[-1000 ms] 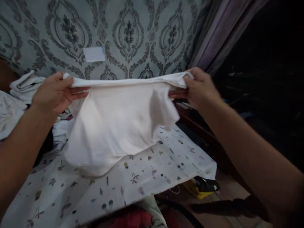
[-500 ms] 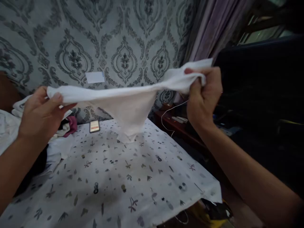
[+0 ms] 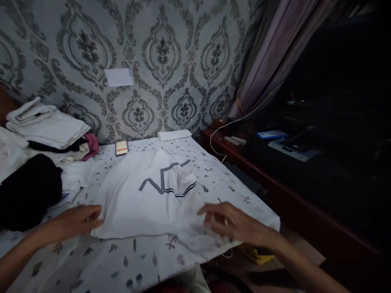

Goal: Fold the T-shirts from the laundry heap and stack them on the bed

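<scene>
Dim, uneven light; right side nearly black; hands [image 3: 224, 221] slightly blurred.

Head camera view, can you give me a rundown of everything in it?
White shirt: one, dark stripes, on patterned cover
Patterned cover: one, white, beneath shirt
Folded cloth: one, white, cover's far edge
Small rectangular item: one, pale face, dark edge, beyond shirt
Clothes pile: count unclear, white, black, pink, left
Black bundle: one, left
Wallpaper: grey, behind
Card: one, whitish, against wallpaper
Curtain: one, purple, right
Cord: one, white, right
Left hand: one, bare, shirt's left edge
Right hand: one, bare, shirt's near right
</scene>
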`<state>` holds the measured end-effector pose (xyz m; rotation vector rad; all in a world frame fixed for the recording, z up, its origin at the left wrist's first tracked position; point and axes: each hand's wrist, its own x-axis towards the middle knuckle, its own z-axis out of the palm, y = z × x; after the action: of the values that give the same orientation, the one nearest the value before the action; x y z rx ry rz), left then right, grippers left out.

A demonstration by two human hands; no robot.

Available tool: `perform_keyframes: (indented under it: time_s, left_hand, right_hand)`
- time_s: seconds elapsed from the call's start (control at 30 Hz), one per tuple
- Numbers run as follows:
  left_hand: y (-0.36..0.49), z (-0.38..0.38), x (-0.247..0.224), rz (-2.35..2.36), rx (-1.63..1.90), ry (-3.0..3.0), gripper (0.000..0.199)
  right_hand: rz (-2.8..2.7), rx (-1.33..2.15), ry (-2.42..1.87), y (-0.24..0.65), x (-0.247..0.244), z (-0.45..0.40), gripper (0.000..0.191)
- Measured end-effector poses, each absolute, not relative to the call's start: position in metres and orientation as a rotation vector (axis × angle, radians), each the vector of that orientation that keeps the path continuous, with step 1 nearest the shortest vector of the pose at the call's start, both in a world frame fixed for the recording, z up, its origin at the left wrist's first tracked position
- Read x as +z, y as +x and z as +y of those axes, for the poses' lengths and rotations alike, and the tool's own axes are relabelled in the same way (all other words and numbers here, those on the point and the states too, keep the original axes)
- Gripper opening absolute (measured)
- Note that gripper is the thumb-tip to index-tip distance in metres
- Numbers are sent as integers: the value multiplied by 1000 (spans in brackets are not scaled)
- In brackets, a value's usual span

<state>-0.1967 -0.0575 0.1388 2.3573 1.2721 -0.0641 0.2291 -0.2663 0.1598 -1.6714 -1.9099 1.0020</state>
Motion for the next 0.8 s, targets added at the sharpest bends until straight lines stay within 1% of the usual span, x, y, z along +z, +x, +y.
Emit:
perform_keyframes:
  time_s: [0.07,0.1,0.17,0.2,0.27,0.37,0.47,0.6,0.63,0.7,0.77,0.8]
  left_hand:
    - [-183,-30,149,1288,-142,2426,39]
    - [-173,-12,154,1307,-167,2457,37]
    - [-149,26,158,1392,-147,2518,31]
    - [-136,45,156,1464,-106,2540,27]
    - [-111,80,148,1648,-15,2568,22]
    - [-80,118,131,1725,84,2618,31]
    - [-56,140,116,1614,132,2729,40]
    - [-31,157,106,1433,77,2837,47]
    - [-28,160,105,1406,52,2845,45]
    - [-26,165,107,1390,9,2842,34]
    - [-30,168,111,1432,10,2827,22]
    - [-33,169,114,1472,34,2816,20]
  right_hand:
    - [-1798,902,-1655,243,159,-224,36]
    - [-1777,764,-1702,250,155,-199,34]
    - [-1765,417,-1947,261,145,-143,26]
    - [-1727,313,-2121,264,139,-115,25]
    - [-1634,265,-2255,267,127,-66,28]
    - [-1532,253,-2380,267,110,-13,29]
    - [-1543,271,-2393,268,97,16,32]
    - [-1709,331,-2263,281,93,34,17]
    - [-1736,311,-2223,286,96,36,15]
    - [-1738,212,-2159,297,107,38,17]
    - [-1647,23,-2084,310,119,41,27]
    - [-1566,-83,-2034,315,124,42,31]
